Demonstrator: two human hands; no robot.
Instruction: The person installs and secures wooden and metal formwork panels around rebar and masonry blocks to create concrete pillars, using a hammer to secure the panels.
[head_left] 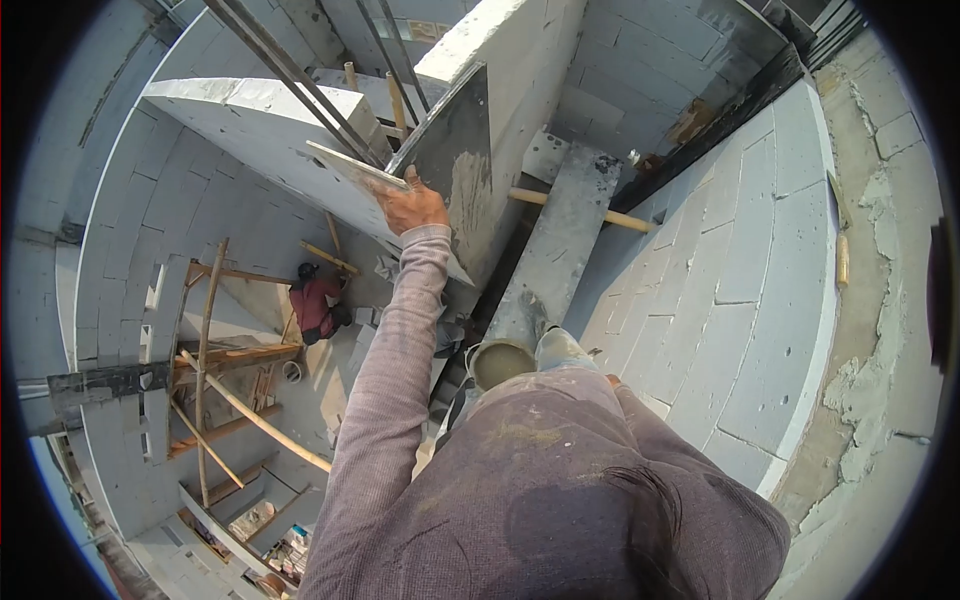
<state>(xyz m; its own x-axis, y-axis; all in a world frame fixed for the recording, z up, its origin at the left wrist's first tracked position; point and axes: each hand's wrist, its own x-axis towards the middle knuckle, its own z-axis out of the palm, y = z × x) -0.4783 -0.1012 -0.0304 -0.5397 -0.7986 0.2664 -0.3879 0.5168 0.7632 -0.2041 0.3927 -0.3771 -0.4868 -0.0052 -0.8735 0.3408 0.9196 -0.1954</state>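
Observation:
My left hand [412,208] reaches forward, fingers closed over the edge of a thin, pale board [350,172], with the thumb up. Right against it stands a dark flat panel [465,150] smeared with grey mortar, beside the block wall. Only a small patch of my right hand [614,380] shows past my body; its fingers are hidden. Below my chest is a bucket [500,364] with grey wet-looking contents. My boots [560,348] are close to it, on or beside a narrow grey plank [560,235].
Pale block walls [740,270] rise on both sides. A wooden pole [585,210] crosses under the plank. Far below on the left, a person [318,305] crouches near pole scaffolding [205,370]. Dark metal bars [300,85] slant past the wall top. A wooden-handled tool [842,262] lies on the right ledge.

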